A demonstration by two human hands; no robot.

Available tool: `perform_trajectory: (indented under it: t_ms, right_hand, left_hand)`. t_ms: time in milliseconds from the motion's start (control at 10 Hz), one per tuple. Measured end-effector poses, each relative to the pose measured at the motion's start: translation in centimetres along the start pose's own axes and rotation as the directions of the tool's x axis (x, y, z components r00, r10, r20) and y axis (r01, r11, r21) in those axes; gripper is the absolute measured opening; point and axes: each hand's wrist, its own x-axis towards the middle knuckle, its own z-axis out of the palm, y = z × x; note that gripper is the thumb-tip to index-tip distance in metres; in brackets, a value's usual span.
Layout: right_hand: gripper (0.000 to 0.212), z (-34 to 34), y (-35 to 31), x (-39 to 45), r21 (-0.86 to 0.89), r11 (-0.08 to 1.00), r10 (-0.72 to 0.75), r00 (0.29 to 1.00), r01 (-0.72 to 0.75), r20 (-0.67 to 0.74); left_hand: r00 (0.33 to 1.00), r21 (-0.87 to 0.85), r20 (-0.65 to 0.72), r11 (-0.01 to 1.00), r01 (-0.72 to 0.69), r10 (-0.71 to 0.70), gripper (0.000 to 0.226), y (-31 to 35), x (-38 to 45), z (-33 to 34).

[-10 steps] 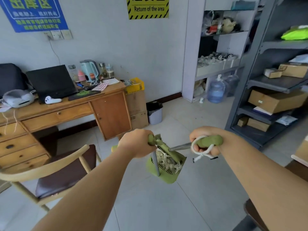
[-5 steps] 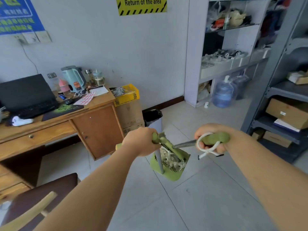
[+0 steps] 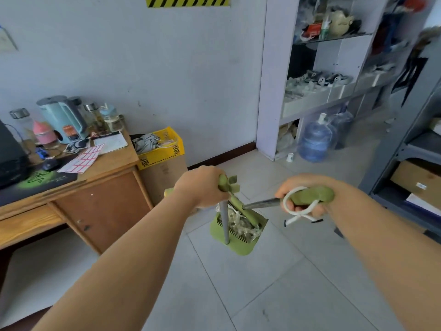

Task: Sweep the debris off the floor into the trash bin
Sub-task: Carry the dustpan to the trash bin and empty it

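My left hand (image 3: 200,187) grips the green top of a grey pole (image 3: 224,220) that runs down to a green dustpan (image 3: 238,247) hanging just above the tiled floor. Pale crumpled debris (image 3: 241,226) lies inside the pan. My right hand (image 3: 298,185) grips the green broom handle (image 3: 310,197), which has a white cord loop round it. The broom's metal shaft (image 3: 260,203) points left into the pan, where the broom head rests on the debris. No trash bin shows in this view.
A wooden desk (image 3: 102,206) with a kettle and bottles stands at the left. A yellow crate (image 3: 162,149) sits on a cardboard box beside it. Water jugs (image 3: 315,142) stand under white shelves at the back, and a grey metal rack (image 3: 405,163) lines the right.
The view has moved forward and tilted down; the desk slid left and the chair left the frame. The small bin by the box is now hidden behind my left hand. Both grips are unchanged.
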Motion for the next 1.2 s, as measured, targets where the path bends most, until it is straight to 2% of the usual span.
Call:
perform_trajectory:
  t_ms: [100,200,300,400,500,700,800,900,1100,1200]
  right_hand:
    - [0.035,-3.1,-1.7,1.3,0.052,0.998,-0.036,0.996,0.04,-0.076]
    - [0.035,-6.2,-1.2,4.4,0.199,0.965,-0.164,0.986,0.169,-0.04]
    - [0.022,-9.3,-2.6,7.2,0.197,0.962,-0.175,0.982,0.187,-0.077]
    - [0.033,-13.0,-4.6,10.6,0.13,0.988,-0.078,0.996,0.084,-0.053]
    - [0.033,-17.2,-4.9,14.8,0.274,0.961,-0.045,0.998,0.032,0.039]
    - [0.032,-26.0,-6.6,21.7,0.201,0.979,0.0,0.99,-0.028,0.139]
    - [0.026,-30.1,-7.5,24.8,0.229,0.973,-0.048,0.992,0.019,0.12]
    - [0.024,-33.2,-8.6,27.8,0.208,0.977,-0.069,0.986,0.037,0.149]
    - [0.031,-37.5,-11.6,34.2,0.03,0.999,-0.042,0.966,0.036,0.254]
    - [0.029,-39.2,-13.4,38.2,0.078,0.996,-0.065,0.956,0.044,0.285]
  left_hand:
    - [0.999,-0.005,-0.013,0.999,-0.043,0.043,0.024,-0.7,4.3,-1.9]
    - [0.996,0.0,-0.037,0.997,-0.078,0.078,0.021,-1.3,8.5,-3.4]
    - [0.995,0.024,-0.067,0.997,-0.077,0.078,0.024,-1.6,13.0,-4.5]
    - [0.993,0.035,-0.093,0.997,-0.065,0.068,0.027,-1.3,17.4,-4.9]
    - [0.992,0.061,-0.122,0.998,-0.032,0.039,0.025,-0.3,22.2,-4.6]
    - [0.984,0.054,-0.134,0.99,0.127,-0.119,0.025,2.5,31.1,-5.0]
    - [0.968,0.041,-0.148,0.977,0.211,-0.203,0.025,3.6,35.1,-5.2]
    - [0.946,0.024,-0.151,0.956,0.292,-0.285,0.024,3.8,38.5,-5.0]
    - [0.915,0.014,-0.163,0.926,0.377,-0.37,0.021,3.6,45.1,-4.2]
    - [0.9,0.057,-0.154,0.905,0.421,-0.409,0.023,3.0,49.4,-3.9]
